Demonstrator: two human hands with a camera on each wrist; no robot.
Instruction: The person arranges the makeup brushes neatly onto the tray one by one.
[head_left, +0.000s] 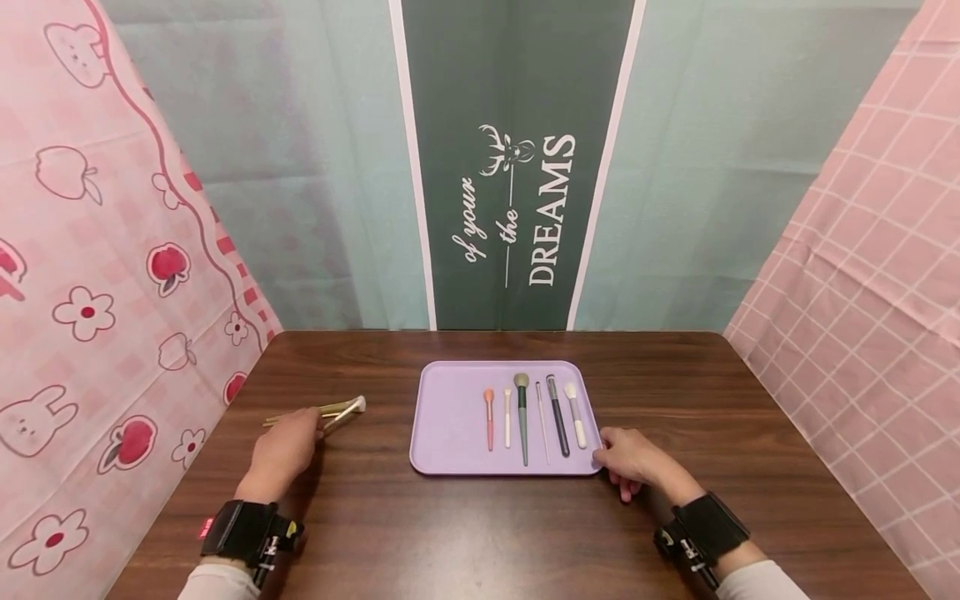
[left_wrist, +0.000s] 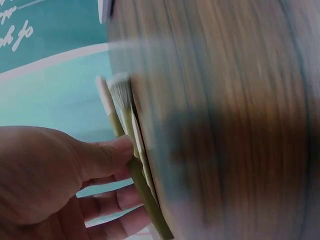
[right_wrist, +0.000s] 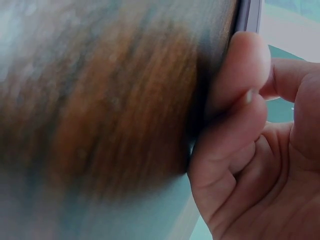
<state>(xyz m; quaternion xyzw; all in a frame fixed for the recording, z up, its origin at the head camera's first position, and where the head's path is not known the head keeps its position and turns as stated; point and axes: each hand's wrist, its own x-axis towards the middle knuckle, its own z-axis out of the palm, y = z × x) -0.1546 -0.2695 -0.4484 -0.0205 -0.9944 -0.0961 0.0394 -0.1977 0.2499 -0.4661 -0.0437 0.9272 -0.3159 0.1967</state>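
Note:
My left hand (head_left: 285, 446) is low over the left of the table, pinching a few makeup brushes (head_left: 346, 413) with olive-gold handles. In the left wrist view, the thumb (left_wrist: 117, 152) presses their handles, and pale bristles (left_wrist: 120, 90) point away from the hand. A lilac tray (head_left: 450, 417) lies mid-table. On its right half, several makeup brushes lie in a row, among them a pink brush (head_left: 490, 421), a green brush (head_left: 522, 417) and a black-handled brush (head_left: 558, 417). My right hand (head_left: 633, 460) grips the tray's near right corner, its other fingers curled near the tabletop.
Dark wood-grain table (head_left: 480, 533) underneath everything. A green hanging cloth with lettering (head_left: 517, 208) stands behind the far edge. Pink cloths close the left side (head_left: 90, 350) and the right side (head_left: 877, 317). Each wrist wears a black camera strap (head_left: 243, 529).

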